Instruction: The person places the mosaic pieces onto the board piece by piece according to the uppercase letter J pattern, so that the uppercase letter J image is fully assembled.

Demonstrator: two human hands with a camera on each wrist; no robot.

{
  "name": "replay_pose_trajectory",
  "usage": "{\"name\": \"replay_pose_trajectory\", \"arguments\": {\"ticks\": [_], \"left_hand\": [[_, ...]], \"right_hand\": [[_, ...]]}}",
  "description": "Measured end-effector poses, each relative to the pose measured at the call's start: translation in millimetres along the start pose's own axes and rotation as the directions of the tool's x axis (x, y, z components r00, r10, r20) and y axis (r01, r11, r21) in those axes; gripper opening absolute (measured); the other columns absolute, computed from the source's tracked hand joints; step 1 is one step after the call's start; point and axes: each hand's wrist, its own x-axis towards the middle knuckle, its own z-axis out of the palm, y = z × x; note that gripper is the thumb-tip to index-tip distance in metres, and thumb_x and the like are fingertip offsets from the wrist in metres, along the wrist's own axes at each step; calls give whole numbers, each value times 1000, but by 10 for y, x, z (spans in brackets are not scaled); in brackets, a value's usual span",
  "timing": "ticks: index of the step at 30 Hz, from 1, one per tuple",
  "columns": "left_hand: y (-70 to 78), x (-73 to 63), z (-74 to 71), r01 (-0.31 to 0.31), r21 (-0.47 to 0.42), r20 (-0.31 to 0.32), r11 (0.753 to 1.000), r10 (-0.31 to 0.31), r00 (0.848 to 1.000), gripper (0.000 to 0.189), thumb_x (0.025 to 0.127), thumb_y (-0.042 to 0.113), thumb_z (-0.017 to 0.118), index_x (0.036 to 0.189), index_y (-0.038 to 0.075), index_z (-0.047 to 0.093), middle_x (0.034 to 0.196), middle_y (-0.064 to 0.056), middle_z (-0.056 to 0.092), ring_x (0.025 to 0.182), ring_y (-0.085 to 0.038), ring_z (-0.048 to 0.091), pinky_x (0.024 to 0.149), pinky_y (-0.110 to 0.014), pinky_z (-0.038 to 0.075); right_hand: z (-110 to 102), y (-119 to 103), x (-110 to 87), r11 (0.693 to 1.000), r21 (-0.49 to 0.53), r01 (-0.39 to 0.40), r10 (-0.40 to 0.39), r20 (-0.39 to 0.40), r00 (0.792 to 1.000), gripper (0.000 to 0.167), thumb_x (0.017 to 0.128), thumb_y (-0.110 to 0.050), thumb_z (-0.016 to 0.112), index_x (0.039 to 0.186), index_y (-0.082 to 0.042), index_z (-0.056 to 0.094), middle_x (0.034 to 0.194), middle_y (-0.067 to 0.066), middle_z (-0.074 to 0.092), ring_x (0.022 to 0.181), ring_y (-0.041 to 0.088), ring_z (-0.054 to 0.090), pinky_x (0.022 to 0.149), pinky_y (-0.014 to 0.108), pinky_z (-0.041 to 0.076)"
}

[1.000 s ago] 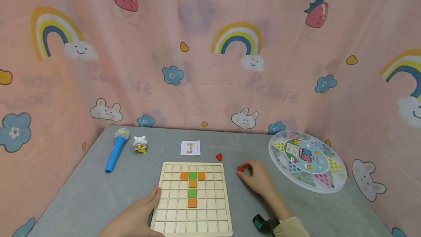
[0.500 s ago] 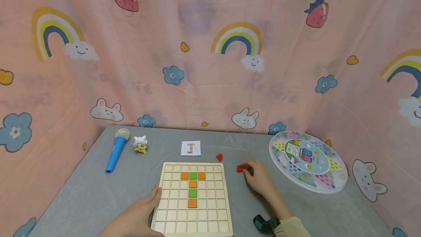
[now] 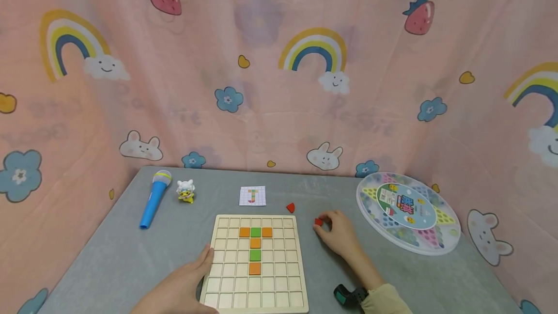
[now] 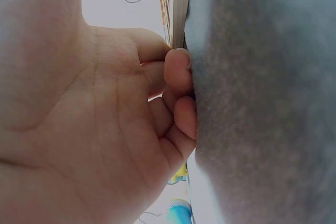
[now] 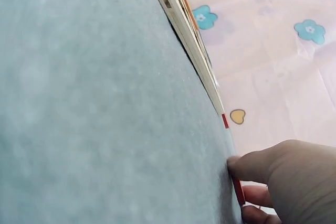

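My left hand (image 3: 180,282) rests against the left edge of a wooden grid board (image 3: 301,275), thumb by its near corner. Its fingertips touch the board's side in the left wrist view. Orange tiles (image 3: 255,269) and green tiles (image 3: 255,255) sit in some squares, making a T shape. To the right of the board, my right hand (image 3: 342,236) pinches a small red piece (image 3: 318,222) at table level; the fingers partly cover it. The right wrist view shows the red piece (image 5: 239,191) between thumb and fingers. Another red piece (image 3: 290,207), wedge-shaped, lies beyond the board's far right corner.
A small pattern card (image 3: 252,196) lies behind the board. At the far left are a blue toy microphone (image 3: 154,200) and a small figurine (image 3: 186,191). A round game board (image 3: 407,214) lies right of my right hand. A printed pink curtain (image 3: 270,125) hangs behind the table.
My right fingers shift slightly around the red piece, which stays at nearly the same spot. My left hand and the board have not moved.
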Motion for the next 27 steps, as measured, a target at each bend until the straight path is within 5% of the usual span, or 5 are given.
{"name": "replay_pose_trajectory", "arguments": {"ticks": [18, 27], "left_hand": [[3, 6, -9, -1, -5, 9, 1000, 1, 1000, 131, 76, 54, 94, 163, -12, 21, 171, -32, 19, 143, -51, 46, 106, -64, 48], [11, -2, -5, -4, -6, -2, 1000, 4, 1000, 132, 75, 54, 94, 163, -12, 22, 171, -32, 20, 143, -50, 47, 106, -63, 49]], "right_hand": [[-87, -95, -13, 998, 50, -36, 34, 54, 998, 22, 91, -10, 83, 108, 2, 76, 94, 11, 65, 81, 19, 56, 74, 37, 49], [-216, -278, 12, 995, 93, 25, -26, 4, 1000, 23, 91, -9, 85, 111, -2, 78, 102, 10, 69, 86, 20, 59, 73, 36, 52]]}}
